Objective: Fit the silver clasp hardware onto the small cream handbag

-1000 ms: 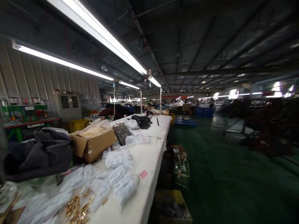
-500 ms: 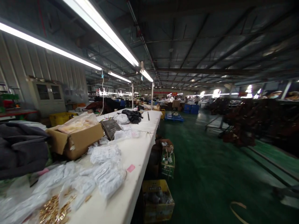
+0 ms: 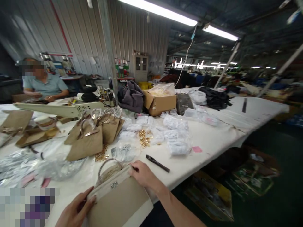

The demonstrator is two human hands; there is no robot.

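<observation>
Handbag [image 3: 118,201] lies gripped between both hands' fingers [image 3: 136,168].

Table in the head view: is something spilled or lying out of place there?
Yes. Small gold fittings lie scattered loose on the white table among plastic bags, more beside the standing tan bags.
</observation>
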